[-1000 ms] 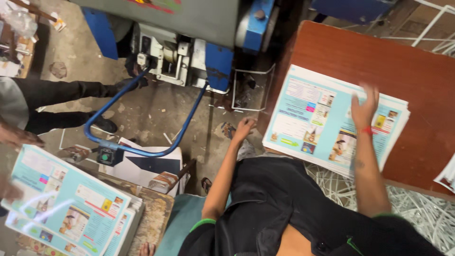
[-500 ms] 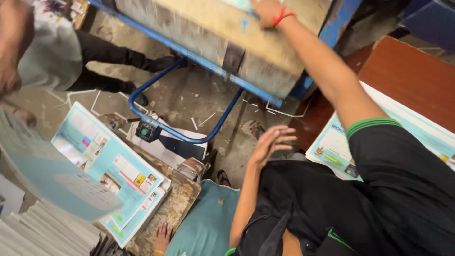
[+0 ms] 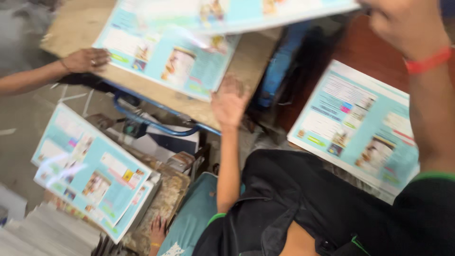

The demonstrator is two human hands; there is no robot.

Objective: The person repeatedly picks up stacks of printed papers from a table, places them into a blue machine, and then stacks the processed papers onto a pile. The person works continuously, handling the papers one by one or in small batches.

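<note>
Sheets now fill the upper frame: half a second earlier the wooden platform [image 3: 246,71] carried only the corner of one sheet under the raised right arm, whereas a printed sheet [image 3: 166,52] now lies flat on it and a second printed sheet [image 3: 237,12] is lifted above it. The view has shifted closer to the platform.

Right hand [image 3: 403,26]: raised at upper right, red band on the wrist, fingers closed at the edge of the lifted sheet; blur hides the exact grip.

Left hand [image 3: 231,102]: fingers spread and released, palm pressed on the platform edge just beside the near corner of the flat sheet.

Another person's hand [image 3: 87,59], wearing a ring, rests flat on the far left edge of the same sheet.

Printed matter: every sheet is rectangular, light blue, with white text panels, small coloured blocks and a picture of a can. One stack [image 3: 360,121] lies on the reddish-brown table [image 3: 350,47] at right. Another stack [image 3: 90,170] lies at lower left on a worn wooden surface [image 3: 166,199], tilted toward the camera.
</note>
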